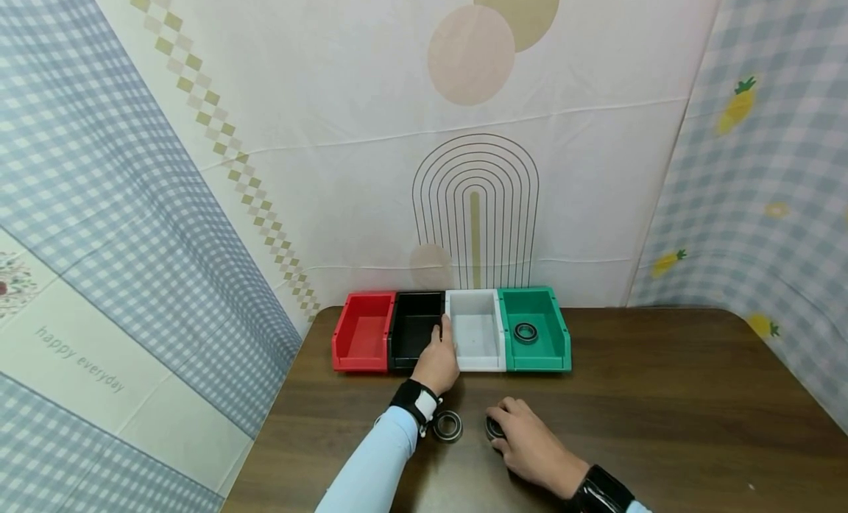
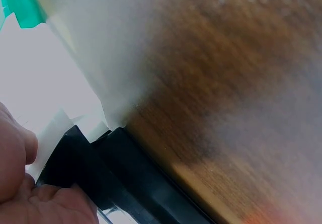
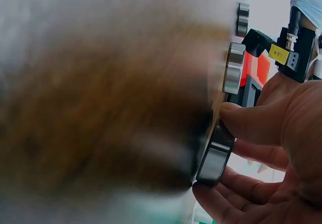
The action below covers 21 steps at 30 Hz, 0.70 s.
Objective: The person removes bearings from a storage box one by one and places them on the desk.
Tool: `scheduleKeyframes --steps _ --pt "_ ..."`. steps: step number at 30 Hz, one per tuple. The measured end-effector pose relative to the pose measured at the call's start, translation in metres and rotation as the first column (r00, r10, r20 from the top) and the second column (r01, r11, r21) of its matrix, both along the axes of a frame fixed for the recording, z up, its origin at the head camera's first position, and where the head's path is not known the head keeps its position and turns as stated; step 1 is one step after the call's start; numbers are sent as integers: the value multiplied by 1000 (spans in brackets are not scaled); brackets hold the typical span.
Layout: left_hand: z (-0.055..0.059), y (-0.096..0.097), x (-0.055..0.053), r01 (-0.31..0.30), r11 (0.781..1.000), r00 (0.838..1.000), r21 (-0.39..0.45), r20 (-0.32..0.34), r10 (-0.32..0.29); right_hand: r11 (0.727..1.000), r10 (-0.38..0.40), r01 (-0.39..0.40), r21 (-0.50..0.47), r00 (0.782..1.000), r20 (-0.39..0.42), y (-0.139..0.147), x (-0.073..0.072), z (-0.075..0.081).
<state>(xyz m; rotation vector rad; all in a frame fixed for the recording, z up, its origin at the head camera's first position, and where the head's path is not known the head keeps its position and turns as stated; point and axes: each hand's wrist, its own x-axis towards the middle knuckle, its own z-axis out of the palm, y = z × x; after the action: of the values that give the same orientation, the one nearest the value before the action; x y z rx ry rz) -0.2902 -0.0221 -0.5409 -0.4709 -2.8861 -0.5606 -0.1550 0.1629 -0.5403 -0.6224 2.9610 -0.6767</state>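
Four joined open-front bins stand in a row: red (image 1: pixel 362 362), black (image 1: pixel 402 358), white (image 1: pixel 492 362) and green (image 1: pixel 559 351). My left hand (image 1: pixel 439 362) grips the black bin's wall where it meets the white bin; the left wrist view shows thumb and fingers about the black edge (image 2: pixel 75 163). On the table, my right hand (image 1: pixel 530 443) pinches a ball bearing (image 3: pixel 215 156) between thumb and fingers, mostly covered in the head view. Another bearing (image 1: pixel 447 426) lies by my left wrist. One bearing (image 1: pixel 526 333) lies inside the green bin.
Beyond the nearer loose bearing (image 3: pixel 234 68), the right wrist view shows a further bearing (image 3: pixel 243 19), not seen in the head view. The brown wooden table (image 1: pixel 662 395) meets a patterned cloth (image 1: pixel 331 204) behind the bins. Checked cloths hang at both sides.
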Motion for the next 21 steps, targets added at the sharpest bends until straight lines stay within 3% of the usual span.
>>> scheduleKeyframes --steps 7,14,21 --pt "-1 0 0 7 1000 999 -6 -34 -8 999 -7 7 34 1000 13 -1 -1 0" --pt "-17 -3 -9 -4 999 994 -35 -107 0 998 2 -5 69 999 43 -3 -3 3" --pt "-6 -1 -3 1 1000 1000 -8 -31 -2 993 20 -30 116 996 86 -4 -6 9"
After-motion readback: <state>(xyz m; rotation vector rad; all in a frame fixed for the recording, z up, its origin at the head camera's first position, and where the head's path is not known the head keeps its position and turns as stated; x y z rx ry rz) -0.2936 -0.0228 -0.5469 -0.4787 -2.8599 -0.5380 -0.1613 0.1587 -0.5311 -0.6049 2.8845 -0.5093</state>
